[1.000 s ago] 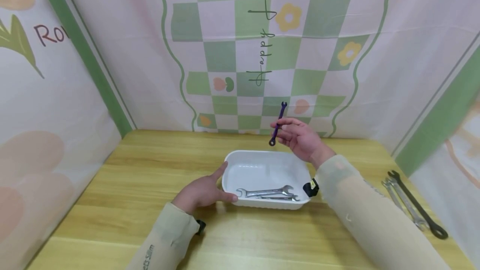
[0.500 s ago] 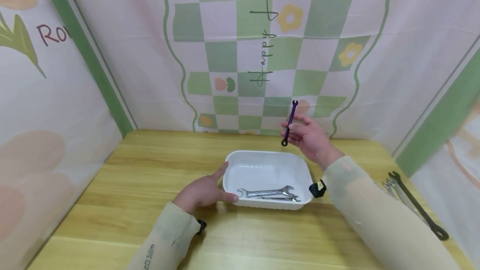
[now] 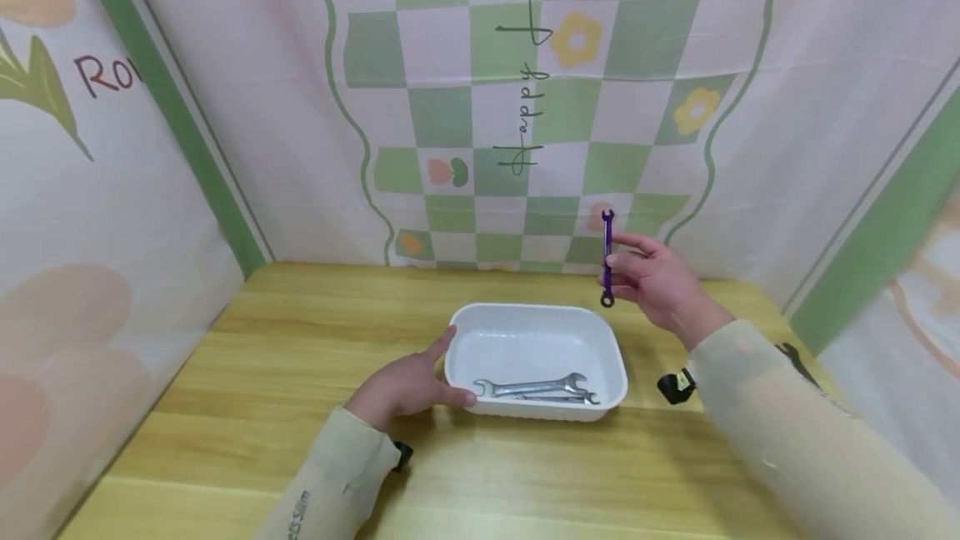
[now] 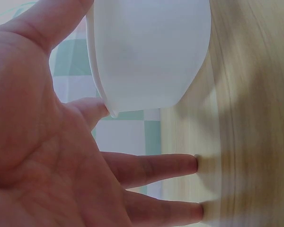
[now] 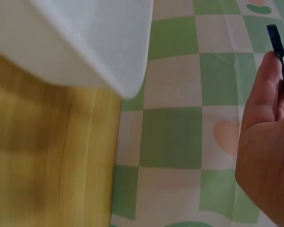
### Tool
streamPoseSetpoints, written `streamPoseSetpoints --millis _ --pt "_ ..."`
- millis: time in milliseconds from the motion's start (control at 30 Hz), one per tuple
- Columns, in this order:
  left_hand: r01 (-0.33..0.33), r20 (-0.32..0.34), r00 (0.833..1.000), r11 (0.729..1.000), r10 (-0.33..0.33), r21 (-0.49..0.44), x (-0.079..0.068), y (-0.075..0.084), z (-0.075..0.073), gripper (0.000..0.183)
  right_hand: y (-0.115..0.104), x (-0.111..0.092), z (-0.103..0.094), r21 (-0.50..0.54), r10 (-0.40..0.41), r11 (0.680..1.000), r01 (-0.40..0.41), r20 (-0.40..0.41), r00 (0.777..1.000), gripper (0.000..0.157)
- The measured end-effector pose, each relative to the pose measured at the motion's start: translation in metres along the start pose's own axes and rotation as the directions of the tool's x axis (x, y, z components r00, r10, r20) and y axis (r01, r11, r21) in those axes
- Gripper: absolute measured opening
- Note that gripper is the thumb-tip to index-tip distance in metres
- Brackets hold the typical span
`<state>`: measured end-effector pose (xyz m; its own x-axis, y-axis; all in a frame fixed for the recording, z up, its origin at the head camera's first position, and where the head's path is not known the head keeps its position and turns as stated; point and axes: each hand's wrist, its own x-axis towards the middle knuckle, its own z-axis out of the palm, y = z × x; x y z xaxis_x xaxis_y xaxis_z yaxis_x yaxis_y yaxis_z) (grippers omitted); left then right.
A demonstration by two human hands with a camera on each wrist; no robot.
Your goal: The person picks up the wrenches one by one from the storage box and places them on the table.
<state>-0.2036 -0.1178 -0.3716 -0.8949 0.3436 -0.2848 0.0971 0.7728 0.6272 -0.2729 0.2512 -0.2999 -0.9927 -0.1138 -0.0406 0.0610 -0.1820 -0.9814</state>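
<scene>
My right hand (image 3: 663, 277) pinches a small purple combination wrench (image 3: 607, 236) between thumb and fingers. The wrench stands upright above the back right of a white plastic tub (image 3: 532, 348), its open end up and its ring end down. In the right wrist view, the wrench (image 5: 275, 40) shows dark and edge-on at the fingertips. Several silver wrenches (image 3: 531, 386) lie inside the tub along its near side. My left hand (image 3: 408, 382) rests spread against the tub's left end, thumb and index finger at the rim. Its other fingers (image 4: 161, 165) extend straight toward the tabletop.
On the right of the wooden table (image 3: 300, 340), a dark wrench end (image 3: 795, 359) shows past my right sleeve (image 3: 795, 423), which hides what lies there. A patterned cloth (image 3: 495, 115) hangs right behind the table's back edge.
My right hand has moved right with the purple wrench, which has turned from slanting to upright. The sleeve now covers most of the wrenches on the right. My left hand and the tub stay put.
</scene>
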Motion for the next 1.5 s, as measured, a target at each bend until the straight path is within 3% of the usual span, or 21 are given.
streamPoseSetpoints --millis 67,233,433,633,833,933,1100,1300,1400,1500 --pt "-0.006 -0.002 1.0 1.0 0.006 -0.002 0.0 0.0 0.0 0.117 0.001 -0.004 -0.006 -0.049 0.002 0.999 -0.002 0.002 1.0 0.047" --pt "-0.011 -0.004 1.0 1.0 0.011 -0.009 0.0 -0.002 0.0 0.118 0.003 -0.012 -0.024 -0.115 0.012 0.993 -0.01 0.014 1.0 0.041" --pt "0.004 0.001 1.0 1.0 -0.004 -0.02 0.001 -0.002 0.0 0.118 0.005 -0.026 -0.048 -0.192 0.049 0.98 -0.047 0.007 0.999 0.062" --pt "0.001 -0.001 1.0 1.0 -0.001 -0.015 0.002 -0.002 0.001 0.118 0.005 -0.037 -0.077 -0.19 0.064 0.98 -0.063 0.003 0.998 0.049" --pt "0.004 0.003 1.0 1.0 -0.004 -0.024 0.002 -0.001 0.001 0.119 0.01 -0.055 -0.105 -0.317 0.089 0.944 -0.09 -0.016 0.996 0.068" --pt "0.006 0.003 1.0 1.0 -0.006 -0.022 0.003 -0.001 0.002 0.119 0.015 -0.066 -0.115 -0.437 0.122 0.891 -0.127 -0.038 0.992 0.069" --pt "-0.002 -0.001 1.0 1.0 0.002 -0.025 0.002 -0.001 0.001 0.119 0.028 -0.085 -0.129 -0.634 0.158 0.755 -0.167 -0.071 0.985 0.064" --pt "-0.01 0.001 1.0 1.0 0.01 -0.008 0.003 -0.002 0.002 0.118 0.05 -0.104 -0.137 -0.768 0.172 0.608 -0.203 -0.122 0.978 0.056" --pt "-0.019 0.006 1.0 1.0 0.019 0.002 0.003 -0.002 0.002 0.118 0.06 -0.109 -0.137 -0.83 0.161 0.52 -0.203 -0.138 0.977 0.051" --pt "-0.018 0.004 1.0 1.0 0.018 0.005 0.002 -0.002 0.001 0.119 0.067 -0.111 -0.133 -0.899 0.11 0.41 -0.153 -0.118 0.987 0.046"
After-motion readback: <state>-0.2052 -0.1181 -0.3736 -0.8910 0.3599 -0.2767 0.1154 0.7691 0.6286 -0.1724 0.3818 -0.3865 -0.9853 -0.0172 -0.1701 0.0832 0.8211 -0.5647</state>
